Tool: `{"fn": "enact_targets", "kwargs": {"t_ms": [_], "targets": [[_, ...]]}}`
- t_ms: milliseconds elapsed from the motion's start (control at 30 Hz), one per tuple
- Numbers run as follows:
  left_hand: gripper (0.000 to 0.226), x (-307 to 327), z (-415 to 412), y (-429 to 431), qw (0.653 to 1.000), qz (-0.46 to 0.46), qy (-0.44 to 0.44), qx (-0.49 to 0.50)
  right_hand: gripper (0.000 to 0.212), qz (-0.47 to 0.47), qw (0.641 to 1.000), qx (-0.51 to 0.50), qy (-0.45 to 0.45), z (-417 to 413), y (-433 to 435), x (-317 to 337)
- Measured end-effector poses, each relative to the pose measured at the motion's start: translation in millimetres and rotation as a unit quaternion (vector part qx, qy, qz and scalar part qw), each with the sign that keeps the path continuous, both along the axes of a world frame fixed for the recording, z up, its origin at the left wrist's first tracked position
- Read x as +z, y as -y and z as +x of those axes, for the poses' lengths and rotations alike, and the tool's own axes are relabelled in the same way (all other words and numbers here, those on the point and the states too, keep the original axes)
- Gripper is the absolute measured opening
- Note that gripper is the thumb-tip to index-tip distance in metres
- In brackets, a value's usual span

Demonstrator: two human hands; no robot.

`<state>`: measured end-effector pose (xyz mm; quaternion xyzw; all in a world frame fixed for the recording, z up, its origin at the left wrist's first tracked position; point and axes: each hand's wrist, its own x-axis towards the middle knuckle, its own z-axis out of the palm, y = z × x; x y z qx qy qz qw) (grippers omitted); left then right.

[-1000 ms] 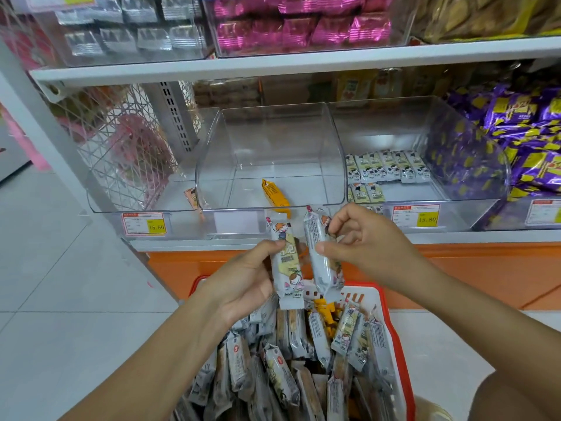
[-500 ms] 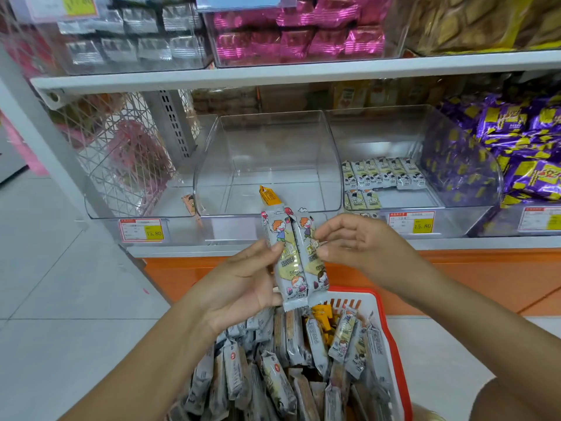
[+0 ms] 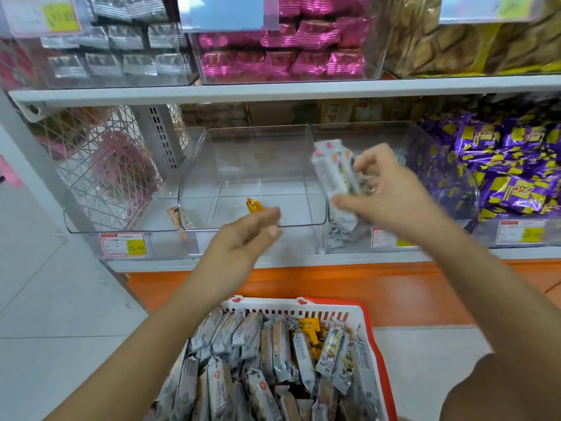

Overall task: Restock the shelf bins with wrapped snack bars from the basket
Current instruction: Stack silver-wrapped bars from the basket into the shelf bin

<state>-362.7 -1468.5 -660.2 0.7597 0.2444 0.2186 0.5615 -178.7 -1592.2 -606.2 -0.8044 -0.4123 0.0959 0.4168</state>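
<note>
Shelving fills the upper half of the frame. A white shelf (image 3: 273, 92) runs across it, with pink packs (image 3: 282, 50) in bins above and purple packs (image 3: 516, 165) at the right edge. Below the shelf, at centre, a clear middle bin (image 3: 230, 153) holds a single orange wrapper (image 3: 254, 205).

The right hand (image 3: 391, 192) is raised at centre right, in front of the neighbouring right bin (image 3: 379, 132). Its forearm rises from the lower right corner. Its grip is closed on a few snack bars (image 3: 334, 177), pinched between thumb and curled fingers. Their tops tilt toward the upper left, and blur makes the count uncertain, though there seem to be two.

The left hand (image 3: 246, 235) hangs lower, just in front of the middle bin's front edge, with its forearm coming up from the lower left. Its fingers are stretched toward the right, its grip is loose, and it holds nothing.

At bottom centre sits the red-rimmed basket (image 3: 303, 305), on the pale floor. It is packed with more wrapped bars (image 3: 258, 360). A price tag (image 3: 123, 244) shows at the left on the shelf's edge.
</note>
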Motion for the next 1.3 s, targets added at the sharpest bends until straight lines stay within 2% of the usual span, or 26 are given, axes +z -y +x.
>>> {"fn": "enact_targets", "kwargs": {"t_ms": [100, 167, 400, 500, 567, 667, 733, 933, 1000, 1067, 1200, 1300], "targets": [[0.041, -12.2, 5.0, -12.2, 0.972, 0.211, -0.093, 0.043, 0.04, -0.125, 0.991, -0.046, 0.006, 65.7, -5.0, 4.4], [0.043, -23.3, 9.3, -19.2, 0.947, 0.286, -0.139, 0.04, 0.031, -0.201, 0.978, -0.054, 0.008, 95.7, -9.8, -2.5], [0.042, -39.7, 15.0, -26.3, 0.929, 0.336, -0.152, 0.028, 0.024, -0.445, 0.894, -0.054, -0.003, 132.5, -31.0, -41.8], [0.044, -39.9, 12.7, -27.6, 0.928, 0.34, -0.147, 0.021, 0.021, -0.483, 0.874, -0.053, 0.015, 136.5, -40.8, -54.3], [0.045, -39.9, 11.5, -29.2, 0.928, 0.342, -0.144, 0.016, 0.025, -0.479, 0.876, -0.059, 0.002, 138.3, -45.7, -61.4], [0.046, -41.0, 10.6, -31.5, 0.928, 0.345, -0.138, 0.005, 0.03, -0.42, 0.904, -0.062, -0.053, 142.3, -50.4, -72.7], [0.046, -41.7, 10.6, -32.3, 0.928, 0.345, -0.139, -0.003, 0.032, -0.384, 0.92, -0.061, -0.056, 142.1, -52.4, -75.0], [0.047, -43.0, 8.5, -31.5, 0.93, 0.341, -0.135, -0.013, 0.033, -0.374, 0.923, -0.089, 0.005, 133.4, -58.0, -66.2], [0.047, -42.5, 6.6, -28.3, 0.934, 0.332, -0.13, -0.012, 0.024, -0.339, 0.931, -0.125, 0.045, 128.1, -56.5, -61.4], [0.045, -42.2, 2.7, -24.6, 0.937, 0.329, -0.117, 0.0, 0.017, -0.262, 0.948, -0.162, 0.081, 116.3, -48.4, -53.1], [0.028, -41.4, -9.7, -17.5, 0.936, 0.335, -0.107, 0.015, 0.033, -0.147, 0.967, -0.154, 0.142, 75.5, -23.8, -34.9], [0.021, -48.6, -24.2, -15.8, 0.926, 0.335, -0.176, -0.018, 0.04, -0.129, 0.972, -0.119, 0.158, 36.7, -10.9, -30.7]]}}
